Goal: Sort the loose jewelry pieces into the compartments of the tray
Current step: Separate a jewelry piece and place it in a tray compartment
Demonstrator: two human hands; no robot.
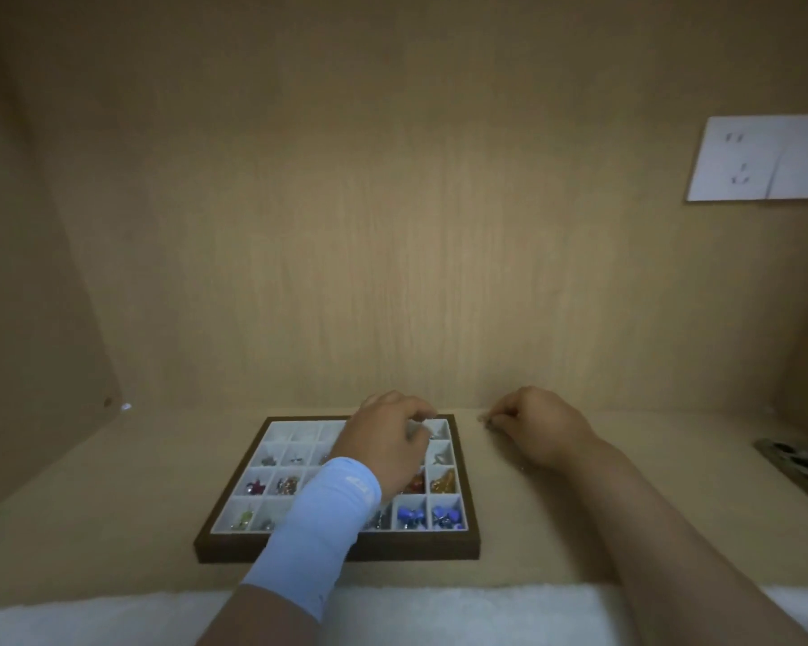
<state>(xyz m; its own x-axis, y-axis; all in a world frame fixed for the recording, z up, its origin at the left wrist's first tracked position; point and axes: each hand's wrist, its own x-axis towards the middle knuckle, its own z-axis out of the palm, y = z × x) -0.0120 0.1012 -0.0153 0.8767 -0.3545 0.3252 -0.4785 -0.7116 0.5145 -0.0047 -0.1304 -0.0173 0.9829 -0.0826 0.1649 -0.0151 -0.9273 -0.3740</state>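
A dark-framed tray (337, 547) with white compartments lies on the wooden surface. Several compartments hold jewelry: blue pieces (411, 515) at the front right, amber pieces (442, 482) above them, a red piece (255, 486) at the left. My left hand (388, 440), with a light blue sleeve on the wrist, reaches over the tray's far right compartments, fingertips pinched on a small pale piece (424, 419). My right hand (537, 431) rests on the surface just right of the tray, fingers pinched on a tiny pale piece (485, 419).
A wooden back wall rises right behind the tray. A white socket plate (761, 158) is on that wall at the upper right. A dark object (798, 463) lies at the right edge. A white fluffy strip (439, 613) runs along the front.
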